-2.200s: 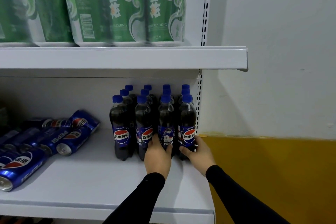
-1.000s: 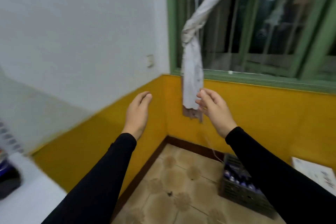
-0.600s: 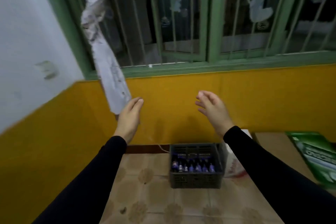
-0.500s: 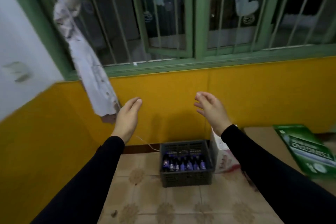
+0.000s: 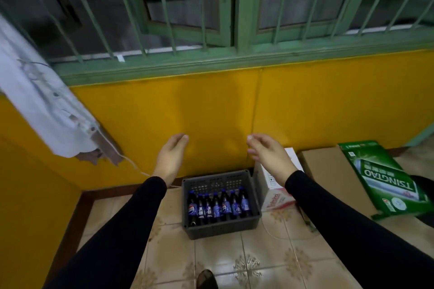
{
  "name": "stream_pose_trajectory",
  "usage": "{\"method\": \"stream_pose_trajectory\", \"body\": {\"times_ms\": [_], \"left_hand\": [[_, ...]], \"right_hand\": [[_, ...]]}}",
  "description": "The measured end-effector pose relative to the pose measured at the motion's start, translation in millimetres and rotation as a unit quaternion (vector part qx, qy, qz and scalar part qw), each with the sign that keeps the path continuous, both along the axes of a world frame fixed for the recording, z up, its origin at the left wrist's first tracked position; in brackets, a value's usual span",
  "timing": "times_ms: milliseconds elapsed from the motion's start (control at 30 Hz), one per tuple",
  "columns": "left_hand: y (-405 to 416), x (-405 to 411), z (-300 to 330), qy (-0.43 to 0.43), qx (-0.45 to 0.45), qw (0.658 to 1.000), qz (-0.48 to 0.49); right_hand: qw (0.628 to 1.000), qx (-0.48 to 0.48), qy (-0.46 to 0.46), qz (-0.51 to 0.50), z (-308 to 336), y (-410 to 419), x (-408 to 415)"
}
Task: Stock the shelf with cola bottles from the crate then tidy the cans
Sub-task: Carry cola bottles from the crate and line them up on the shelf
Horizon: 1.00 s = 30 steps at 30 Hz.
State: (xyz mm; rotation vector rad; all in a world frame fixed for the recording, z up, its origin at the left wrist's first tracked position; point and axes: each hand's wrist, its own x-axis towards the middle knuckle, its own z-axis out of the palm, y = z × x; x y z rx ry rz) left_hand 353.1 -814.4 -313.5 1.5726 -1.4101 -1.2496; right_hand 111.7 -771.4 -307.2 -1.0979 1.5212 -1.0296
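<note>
A dark grey plastic crate (image 5: 220,230) stands on the tiled floor against the yellow wall. Inside it, several cola bottles (image 5: 217,206) with blue caps and blue labels stand upright in a row. My left hand (image 5: 170,158) hangs in the air above and left of the crate, fingers relaxed, holding nothing. Held up above the crate's right side, my right hand (image 5: 270,153) is also empty, its fingers loosely extended. Shelf and cans are out of view.
A white carton (image 5: 274,192) sits right of the crate, then a brown cardboard box (image 5: 328,171) with a green Tsingtao pack (image 5: 385,178) leaning on it. A white curtain (image 5: 40,105) hangs at the left below the barred green window (image 5: 234,19). A shoe tip (image 5: 206,279) shows at the bottom.
I have turned from the shelf of bottles toward the window wall. The crate has come nearer and sits centred below my empty hands, which have dropped slightly.
</note>
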Motion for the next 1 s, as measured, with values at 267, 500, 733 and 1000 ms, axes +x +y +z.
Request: {"method": "stream_pose_trajectory", "body": {"times_ms": [267, 500, 733, 1000], "left_hand": [[-116, 2, -124, -0.051, 0.137, 0.989, 0.007], [-160, 2, -324, -0.135, 0.228, 0.963, 0.053], [-160, 8, -577, -0.252, 0.277, 0.927, 0.025], [-152, 6, -742, -0.466, 0.286, 0.837, -0.01]], "right_hand": [[0.989, 0.14, 0.046, 0.028, -126, -120, 18], [0.954, 0.26, 0.083, 0.123, -342, -206, 32], [0.92, 0.312, 0.108, 0.212, -612, -229, 62], [0.908, 0.347, 0.102, 0.21, -803, -217, 135]]}}
